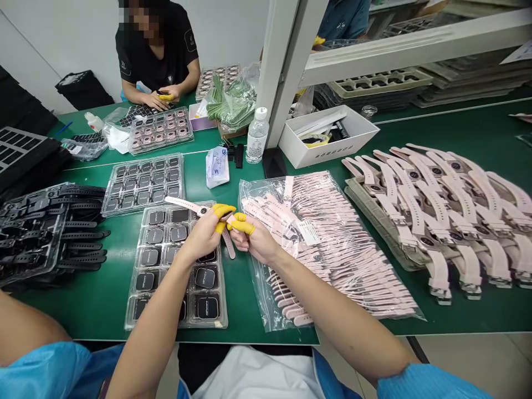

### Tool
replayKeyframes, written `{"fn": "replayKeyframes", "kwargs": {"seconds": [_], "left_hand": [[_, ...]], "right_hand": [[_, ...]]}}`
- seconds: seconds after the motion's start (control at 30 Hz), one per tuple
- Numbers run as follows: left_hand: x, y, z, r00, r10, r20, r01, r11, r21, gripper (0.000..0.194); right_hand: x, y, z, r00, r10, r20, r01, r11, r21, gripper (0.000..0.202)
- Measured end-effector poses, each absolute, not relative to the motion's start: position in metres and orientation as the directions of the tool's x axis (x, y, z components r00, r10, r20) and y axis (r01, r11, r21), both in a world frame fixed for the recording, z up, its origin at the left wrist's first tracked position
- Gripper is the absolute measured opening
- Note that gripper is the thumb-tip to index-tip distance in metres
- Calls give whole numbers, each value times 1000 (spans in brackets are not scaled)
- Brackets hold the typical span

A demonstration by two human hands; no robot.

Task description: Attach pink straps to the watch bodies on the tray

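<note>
My left hand (208,230), with yellow finger cots, is closed around a small dark watch body (226,216), mostly hidden by the fingers. My right hand (253,235), also in yellow cots, pinches a pink watch strap (231,219) against it. Another pink strap piece (228,245) hangs below the fingers. Just left of my left hand, a pale pink strap (182,203) joins a watch with a round sensor (202,211); whether it is held or lies on the tray I cannot tell. Under the hands sits a clear tray (223,318) of square dark watches (205,278).
Right of the tray lies a clear bag of pink straps (344,244). Farther right, pink-strapped watches (436,172) cover stacked trays. Black-strapped watches (78,227) are at left. A water bottle (257,136) and white box (332,141) stand behind. A co-worker (160,55) sits opposite.
</note>
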State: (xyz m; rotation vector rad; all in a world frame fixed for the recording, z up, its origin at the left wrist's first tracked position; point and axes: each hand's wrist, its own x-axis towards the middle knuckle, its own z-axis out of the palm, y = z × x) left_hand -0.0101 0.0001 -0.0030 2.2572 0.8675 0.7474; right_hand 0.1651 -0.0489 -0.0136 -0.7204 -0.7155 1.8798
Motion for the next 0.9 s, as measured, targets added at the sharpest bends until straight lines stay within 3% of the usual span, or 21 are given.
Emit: {"fn": "replayKeyframes", "kwargs": {"seconds": [0.27,0.47,0.6,0.73,0.9], "left_hand": [[-12,-5,4,658,709,252,415,-621,665,43],[-12,-3,5,687,694,216,533,-683,500,37],[-14,-1,4,692,689,215,476,-660,581,38],[-18,0,5,685,689,236,425,-641,639,43],[-43,10,33,602,779,176,588,-582,562,45]], "right_hand": [[167,-47,-17,-354,910,-215,-610,-399,-684,35],[167,-47,-20,-369,893,-259,-549,-434,-714,36],[167,-48,-19,-393,887,-242,-533,-434,-726,34],[165,-47,-21,-284,947,-150,-464,-272,-843,40],[169,-43,-27,-172,984,35,-101,18,-995,31]]}}
